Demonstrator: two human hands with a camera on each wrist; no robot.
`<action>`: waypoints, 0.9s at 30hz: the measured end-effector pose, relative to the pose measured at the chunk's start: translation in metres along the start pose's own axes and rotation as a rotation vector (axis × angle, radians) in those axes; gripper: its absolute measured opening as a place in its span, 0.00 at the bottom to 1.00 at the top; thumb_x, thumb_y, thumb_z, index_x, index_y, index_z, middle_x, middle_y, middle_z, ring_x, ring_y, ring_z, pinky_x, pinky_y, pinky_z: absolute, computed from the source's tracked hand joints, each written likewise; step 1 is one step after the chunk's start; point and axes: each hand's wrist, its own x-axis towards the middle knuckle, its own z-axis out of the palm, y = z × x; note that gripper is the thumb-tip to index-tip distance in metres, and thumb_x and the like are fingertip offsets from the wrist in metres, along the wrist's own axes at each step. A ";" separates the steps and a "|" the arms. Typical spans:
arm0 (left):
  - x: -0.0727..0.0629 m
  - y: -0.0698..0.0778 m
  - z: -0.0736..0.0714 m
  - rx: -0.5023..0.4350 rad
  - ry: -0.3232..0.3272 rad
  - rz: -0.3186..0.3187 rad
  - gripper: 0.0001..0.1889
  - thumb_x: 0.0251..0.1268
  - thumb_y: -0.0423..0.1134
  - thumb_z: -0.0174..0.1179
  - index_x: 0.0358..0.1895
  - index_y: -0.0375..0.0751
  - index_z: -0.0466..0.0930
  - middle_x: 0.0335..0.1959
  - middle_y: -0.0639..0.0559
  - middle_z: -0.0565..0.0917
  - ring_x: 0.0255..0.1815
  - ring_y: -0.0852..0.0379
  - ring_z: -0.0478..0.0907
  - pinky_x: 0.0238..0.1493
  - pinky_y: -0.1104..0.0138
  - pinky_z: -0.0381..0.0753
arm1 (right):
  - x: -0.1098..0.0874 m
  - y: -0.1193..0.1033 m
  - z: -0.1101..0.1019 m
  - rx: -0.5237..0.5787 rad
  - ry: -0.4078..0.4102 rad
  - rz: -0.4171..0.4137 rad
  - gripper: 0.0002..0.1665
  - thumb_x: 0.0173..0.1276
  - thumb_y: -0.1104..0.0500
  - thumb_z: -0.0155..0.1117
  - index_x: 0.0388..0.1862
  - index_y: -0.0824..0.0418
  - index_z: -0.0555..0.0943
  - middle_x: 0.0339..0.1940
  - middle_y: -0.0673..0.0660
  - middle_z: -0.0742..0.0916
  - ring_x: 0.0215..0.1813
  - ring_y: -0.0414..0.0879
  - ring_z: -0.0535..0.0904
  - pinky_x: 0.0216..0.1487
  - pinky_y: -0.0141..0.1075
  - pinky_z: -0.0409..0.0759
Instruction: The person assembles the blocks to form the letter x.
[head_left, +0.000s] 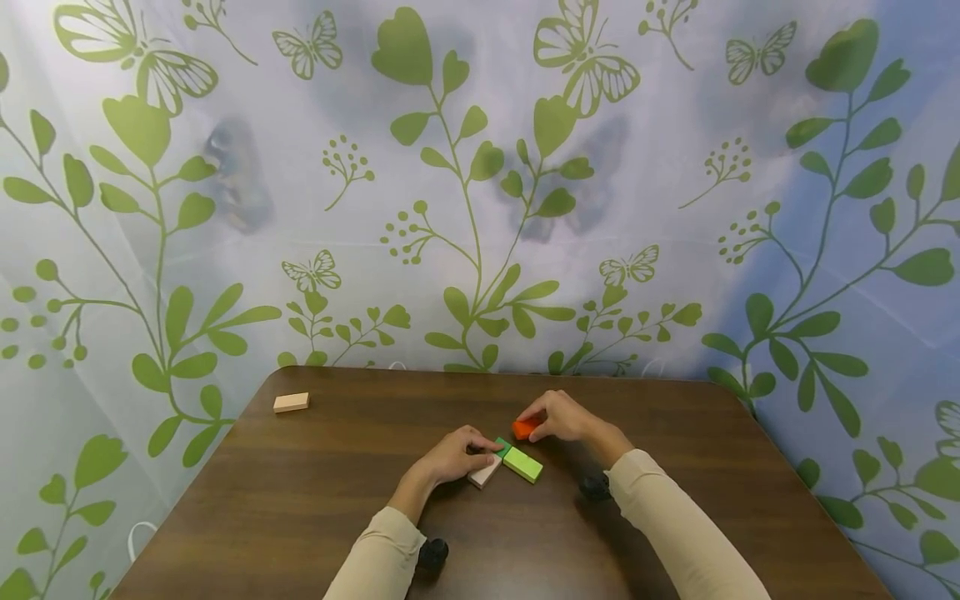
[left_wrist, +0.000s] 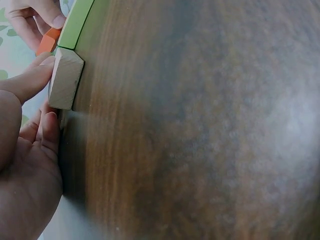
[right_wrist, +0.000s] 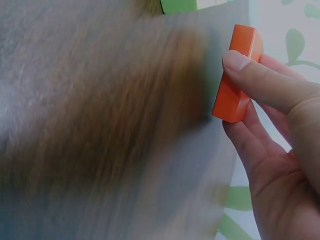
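Near the middle of the table, a pale wooden block [head_left: 486, 474], a dark green block [head_left: 502, 447] and a light green block [head_left: 522, 465] lie close together in a corner-like shape. My left hand [head_left: 452, 456] holds the pale block [left_wrist: 67, 80], its thumb against it and fingers behind; a fingertip reaches the dark green block. Just beyond them, my right hand [head_left: 566, 416] pinches an orange block [head_left: 524, 429] between thumb and fingers. The right wrist view shows this orange block [right_wrist: 231, 97] tilted, with its shadow apart from it on the table.
Another pale wooden block [head_left: 291, 402] lies at the far left of the brown table [head_left: 360, 500]. A curtain [head_left: 480, 208] with green leaves and butterflies hangs behind the table's back edge. Dark wrist devices [head_left: 432, 553] sit under both forearms.
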 end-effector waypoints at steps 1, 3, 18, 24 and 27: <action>0.000 0.000 0.000 0.001 -0.001 -0.002 0.13 0.74 0.35 0.65 0.57 0.41 0.89 0.50 0.50 0.77 0.49 0.51 0.74 0.54 0.52 0.74 | 0.001 -0.001 0.001 -0.002 -0.005 -0.005 0.19 0.58 0.62 0.83 0.50 0.59 0.92 0.48 0.55 0.90 0.50 0.49 0.85 0.51 0.44 0.83; -0.001 0.000 0.000 0.002 0.000 -0.005 0.13 0.74 0.35 0.65 0.57 0.42 0.89 0.50 0.50 0.77 0.50 0.51 0.74 0.54 0.52 0.74 | 0.003 -0.002 0.003 -0.004 -0.011 -0.012 0.19 0.57 0.63 0.83 0.49 0.58 0.92 0.47 0.54 0.91 0.49 0.48 0.84 0.50 0.43 0.83; -0.002 0.000 0.001 -0.005 0.006 -0.009 0.13 0.74 0.36 0.65 0.57 0.42 0.89 0.49 0.50 0.77 0.48 0.52 0.74 0.51 0.54 0.74 | 0.015 -0.012 0.011 -0.085 -0.103 -0.033 0.19 0.59 0.66 0.81 0.50 0.57 0.92 0.47 0.52 0.90 0.48 0.46 0.82 0.49 0.39 0.81; -0.003 0.000 0.000 -0.003 0.005 -0.010 0.13 0.74 0.35 0.65 0.57 0.40 0.89 0.49 0.49 0.77 0.48 0.52 0.74 0.51 0.53 0.74 | 0.017 -0.015 0.013 -0.088 -0.130 -0.083 0.19 0.60 0.69 0.79 0.50 0.58 0.91 0.48 0.52 0.90 0.50 0.49 0.83 0.50 0.41 0.82; -0.003 0.001 0.000 -0.010 0.007 0.000 0.13 0.73 0.35 0.66 0.56 0.40 0.89 0.49 0.49 0.77 0.48 0.51 0.74 0.50 0.54 0.75 | 0.018 -0.017 0.014 -0.077 -0.133 -0.109 0.19 0.60 0.71 0.78 0.50 0.59 0.91 0.50 0.53 0.89 0.52 0.51 0.83 0.51 0.42 0.82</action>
